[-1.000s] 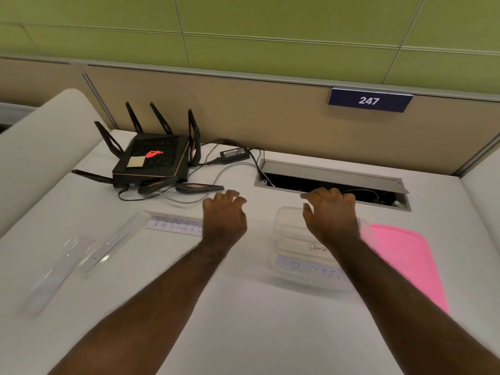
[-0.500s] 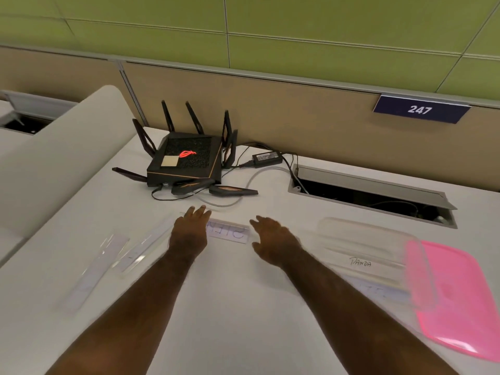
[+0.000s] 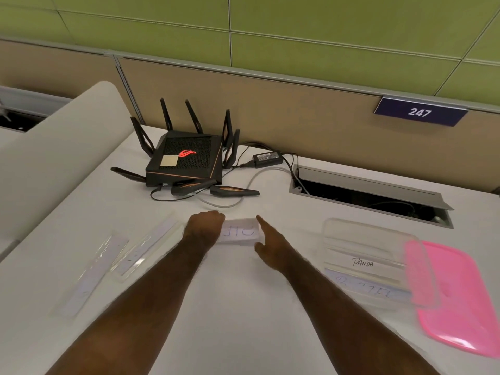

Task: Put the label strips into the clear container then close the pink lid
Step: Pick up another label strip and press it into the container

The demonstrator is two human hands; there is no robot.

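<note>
On the white desk [image 3: 243, 307], both forearms reach forward and meet at one label strip [image 3: 238, 234] lying flat at mid-desk. The left hand [image 3: 204, 226] is knuckles-up with its fingers curled down over the strip's left end; whether they pinch it cannot be told. The right hand [image 3: 266, 243] lies at the strip's right end, forefinger stretched out along the far corner, thumb low beside the near edge, the other fingers tucked under and hidden. The strip is white with dark handwriting, partly covered and blurred.

Two more strips [image 3: 119, 262] in clear sleeves lie slantwise to the left, well apart from the hands, side by side.

To the right stands the clear container [image 3: 365, 239], open, with strips inside; one reads "PANDA", another below it bears bluish writing too blurred to read. The pink lid [image 3: 457, 299] lies flat just beside the container's right wall, its near edge seen through the plastic.

Behind the hands sits a black router [image 3: 186, 158] with antennas.
</note>
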